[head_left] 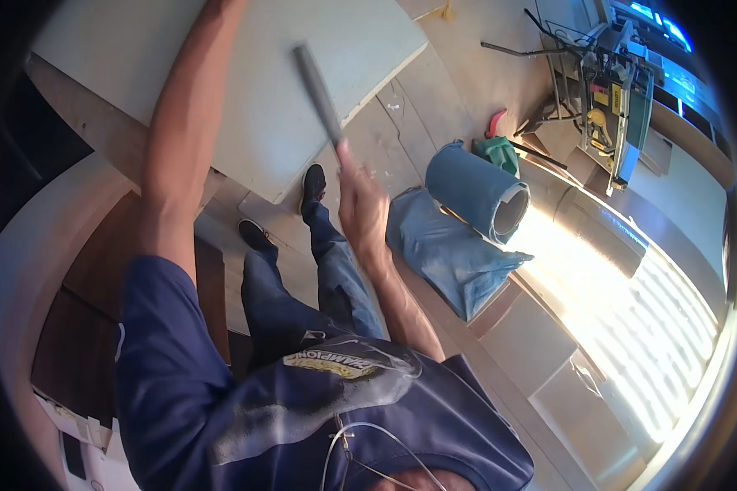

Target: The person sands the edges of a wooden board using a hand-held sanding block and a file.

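Observation:
My right hand [362, 200] is closed round the lower end of a long, flat grey bar [315, 90], which looks like a file. The bar slants up and to the left, its outline a little smeared, over a large pale board [262, 106]. Because of the overlap, I cannot tell whether the bar touches the board. My left arm [184, 123] reaches across the board and leaves the picture at the top edge, so the left hand is out of sight. Along the board's right side the edge looks rough and chipped.
Right of my legs stand a blue cylindrical bucket [471, 184] and a crumpled blue cloth or bag [450, 254]. A table-saw-like machine on legs [610, 123] is at the far right. Bright sunlight falls on the floor there. Dark brown panels [86, 327] lie left.

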Action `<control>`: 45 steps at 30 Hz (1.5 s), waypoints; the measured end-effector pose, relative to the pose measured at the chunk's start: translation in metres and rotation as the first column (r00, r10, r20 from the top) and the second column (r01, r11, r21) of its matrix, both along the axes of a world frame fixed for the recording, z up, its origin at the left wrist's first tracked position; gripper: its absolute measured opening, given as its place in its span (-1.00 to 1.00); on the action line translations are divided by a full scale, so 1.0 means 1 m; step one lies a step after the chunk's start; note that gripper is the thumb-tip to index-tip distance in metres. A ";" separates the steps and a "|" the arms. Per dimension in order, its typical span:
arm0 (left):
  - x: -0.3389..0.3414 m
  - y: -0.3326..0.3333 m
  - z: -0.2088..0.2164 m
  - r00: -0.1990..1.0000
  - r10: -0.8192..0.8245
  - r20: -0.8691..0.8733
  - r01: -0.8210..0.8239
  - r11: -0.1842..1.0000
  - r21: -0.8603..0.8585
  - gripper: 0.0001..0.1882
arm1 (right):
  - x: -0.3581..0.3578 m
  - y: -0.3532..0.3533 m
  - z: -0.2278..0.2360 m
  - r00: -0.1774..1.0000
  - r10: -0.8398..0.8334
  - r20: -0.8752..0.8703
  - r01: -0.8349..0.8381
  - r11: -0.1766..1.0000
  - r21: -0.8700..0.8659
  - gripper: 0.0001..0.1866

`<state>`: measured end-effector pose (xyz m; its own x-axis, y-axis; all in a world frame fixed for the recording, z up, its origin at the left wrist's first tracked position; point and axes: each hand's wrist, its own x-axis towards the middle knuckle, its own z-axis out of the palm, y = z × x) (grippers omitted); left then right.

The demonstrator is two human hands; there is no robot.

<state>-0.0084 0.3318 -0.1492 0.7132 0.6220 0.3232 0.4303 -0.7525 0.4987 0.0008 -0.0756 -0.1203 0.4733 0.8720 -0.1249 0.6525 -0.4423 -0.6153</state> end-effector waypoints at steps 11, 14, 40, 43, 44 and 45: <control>0.004 -0.002 -0.011 0.999 -0.006 0.052 0.002 0.997 0.073 -0.71 | 0.005 -0.013 -0.007 0.997 -0.052 -0.049 0.055 0.997 0.059 -0.45; 0.006 -0.005 0.007 1.000 -0.008 0.020 0.009 0.999 -0.034 -0.71 | 0.007 -0.014 0.000 0.999 -0.042 -0.028 0.042 0.999 0.020 -0.47; 0.005 -0.002 0.001 1.000 0.014 0.005 -0.014 1.000 -0.018 -0.68 | 0.001 0.032 0.009 0.995 -0.040 -0.096 0.046 0.997 0.067 -0.42; 0.006 0.003 -0.007 0.999 0.037 0.020 -0.038 0.998 0.051 -0.68 | -0.018 -0.015 -0.001 0.999 -0.024 -0.048 0.026 0.999 0.031 -0.43; 0.011 -0.002 0.000 0.999 0.004 0.034 -0.004 1.000 0.010 -0.68 | -0.026 -0.029 0.004 0.996 -0.038 -0.081 0.041 0.999 0.035 -0.43; 0.015 -0.006 0.007 0.998 -0.028 0.049 0.030 0.999 -0.031 -0.68 | -0.022 -0.033 -0.001 0.997 -0.040 -0.072 0.042 0.999 0.024 -0.43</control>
